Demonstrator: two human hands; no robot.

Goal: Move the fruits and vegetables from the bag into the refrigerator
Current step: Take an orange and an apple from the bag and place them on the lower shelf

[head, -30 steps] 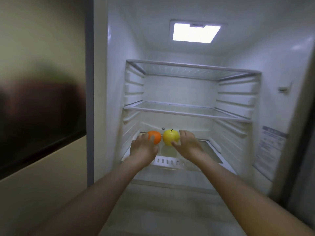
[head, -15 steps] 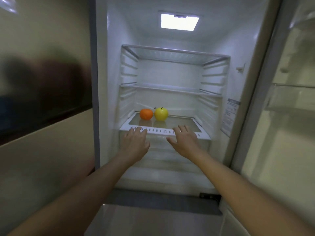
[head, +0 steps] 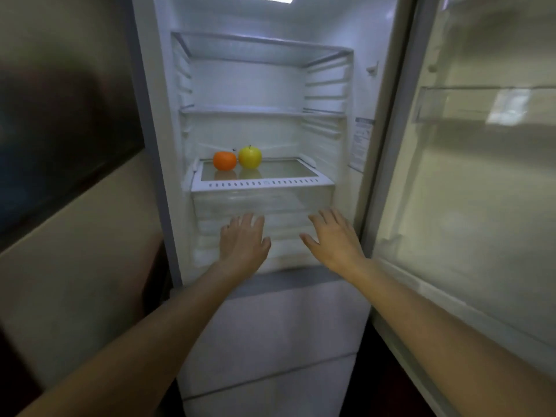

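Note:
The refrigerator (head: 162, 85) stands open in front of me. An orange (head: 224, 160) and a yellow apple (head: 250, 157) sit side by side at the back left of the lowest glass shelf (head: 264, 184). My left hand (head: 243, 242) and my right hand (head: 335, 239) are both empty, fingers spread and straight, held in front of the clear crisper drawer (head: 261, 206) well below the two fruits. The bag is out of view.
Two more glass shelves (head: 261, 111) above hold nothing. The open fridge door (head: 481, 176) with a clear door bin (head: 487, 105) stands at the right. A dark glossy panel (head: 60, 139) lies to the left. Closed lower drawers (head: 270, 326) sit below.
Both hands let go of the orange and apple on the lowest shelf, then drew back and down out of the fridge. My view pulled back too.

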